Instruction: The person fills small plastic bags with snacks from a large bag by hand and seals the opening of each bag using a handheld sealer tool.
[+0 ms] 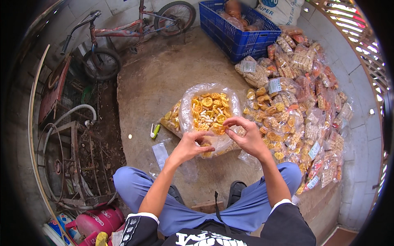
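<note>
A large clear plastic bag (186, 107), open at the top, stands on the concrete floor in front of me, full of yellow and white ring-shaped snacks (208, 110). My left hand (189, 145) and my right hand (245, 135) meet over its near edge. Both pinch a small clear plastic bag (223, 141) holding a few yellow snacks, the right thumb and forefinger at its top. I am seated low, with my knees in blue trousers on either side.
Several sealed snack packets (303, 106) are piled along the right wall. A blue crate (236, 39) stands behind them. A bicycle (123, 33) leans at the back left. A green-and-white lighter (154, 131) and empty small bags (160, 153) lie on the floor. A pink gas cylinder (98, 221) sits near left.
</note>
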`<action>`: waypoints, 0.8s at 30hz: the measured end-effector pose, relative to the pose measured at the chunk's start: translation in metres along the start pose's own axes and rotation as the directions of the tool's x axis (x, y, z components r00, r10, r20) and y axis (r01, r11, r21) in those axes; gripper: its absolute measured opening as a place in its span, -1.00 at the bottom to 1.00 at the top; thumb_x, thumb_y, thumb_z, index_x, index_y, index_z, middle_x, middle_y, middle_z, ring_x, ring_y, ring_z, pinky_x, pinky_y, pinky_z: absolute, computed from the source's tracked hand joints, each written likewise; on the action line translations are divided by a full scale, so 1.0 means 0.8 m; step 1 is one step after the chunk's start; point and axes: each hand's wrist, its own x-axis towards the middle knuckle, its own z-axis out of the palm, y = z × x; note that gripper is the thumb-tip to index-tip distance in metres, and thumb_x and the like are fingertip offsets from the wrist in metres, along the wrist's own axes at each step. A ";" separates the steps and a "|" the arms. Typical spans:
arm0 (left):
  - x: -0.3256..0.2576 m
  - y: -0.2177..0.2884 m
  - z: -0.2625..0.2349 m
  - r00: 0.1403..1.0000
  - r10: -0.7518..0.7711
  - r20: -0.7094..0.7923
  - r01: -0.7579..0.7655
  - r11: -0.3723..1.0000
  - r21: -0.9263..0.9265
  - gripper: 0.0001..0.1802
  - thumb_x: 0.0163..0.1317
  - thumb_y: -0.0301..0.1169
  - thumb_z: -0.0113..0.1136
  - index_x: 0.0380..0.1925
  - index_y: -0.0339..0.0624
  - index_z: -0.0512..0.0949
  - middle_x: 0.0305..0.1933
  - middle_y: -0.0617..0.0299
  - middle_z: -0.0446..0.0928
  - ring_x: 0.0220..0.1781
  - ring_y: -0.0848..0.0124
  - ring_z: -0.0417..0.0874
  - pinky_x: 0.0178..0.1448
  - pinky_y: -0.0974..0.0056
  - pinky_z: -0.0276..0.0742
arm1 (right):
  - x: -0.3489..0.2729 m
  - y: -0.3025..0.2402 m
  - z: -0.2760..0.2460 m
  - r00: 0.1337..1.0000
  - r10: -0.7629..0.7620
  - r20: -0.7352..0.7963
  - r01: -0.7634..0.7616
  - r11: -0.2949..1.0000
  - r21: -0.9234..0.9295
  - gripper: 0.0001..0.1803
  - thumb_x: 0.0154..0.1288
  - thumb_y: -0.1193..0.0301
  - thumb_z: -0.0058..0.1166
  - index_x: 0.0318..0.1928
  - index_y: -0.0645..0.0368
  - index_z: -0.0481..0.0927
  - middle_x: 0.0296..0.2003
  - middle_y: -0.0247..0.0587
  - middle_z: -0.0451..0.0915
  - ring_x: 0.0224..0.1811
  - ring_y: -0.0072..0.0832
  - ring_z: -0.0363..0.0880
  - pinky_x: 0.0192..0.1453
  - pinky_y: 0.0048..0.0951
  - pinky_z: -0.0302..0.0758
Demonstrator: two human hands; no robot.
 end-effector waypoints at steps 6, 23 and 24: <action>-0.002 0.007 0.000 0.998 -0.005 0.063 0.006 1.000 -0.018 -0.48 -0.08 -0.39 0.42 -0.06 -0.26 0.51 -0.44 0.28 0.60 -0.37 0.60 0.52 -0.23 0.41 0.45 | 0.002 -0.004 -0.003 0.999 0.005 0.038 -0.004 1.000 -0.029 -0.73 0.06 0.44 0.23 -0.19 0.24 0.56 -0.25 -0.22 0.60 -0.14 -0.46 0.54 0.00 -0.45 0.42; 0.002 -0.005 0.005 0.979 0.200 -0.033 -0.199 0.980 0.012 -0.55 0.09 -0.38 0.29 -0.02 -0.34 0.45 -0.27 0.22 0.61 -0.22 0.52 0.56 -0.08 0.37 0.45 | 0.001 -0.006 0.007 0.983 -0.161 -0.093 0.150 0.982 -0.118 -0.83 0.00 0.50 0.23 -0.31 0.13 0.64 -0.39 -0.26 0.63 -0.28 -0.39 0.53 -0.11 -0.41 0.36; 0.002 -0.005 0.006 0.986 0.160 -0.038 -0.162 0.986 -0.035 -0.55 0.12 -0.37 0.26 -0.01 -0.36 0.44 -0.26 0.20 0.61 -0.20 0.51 0.57 -0.07 0.37 0.46 | 0.002 -0.002 0.010 0.980 -0.173 -0.098 0.163 0.982 -0.098 -0.83 0.00 0.51 0.23 -0.31 0.13 0.64 -0.39 -0.26 0.63 -0.29 -0.38 0.52 -0.13 -0.40 0.37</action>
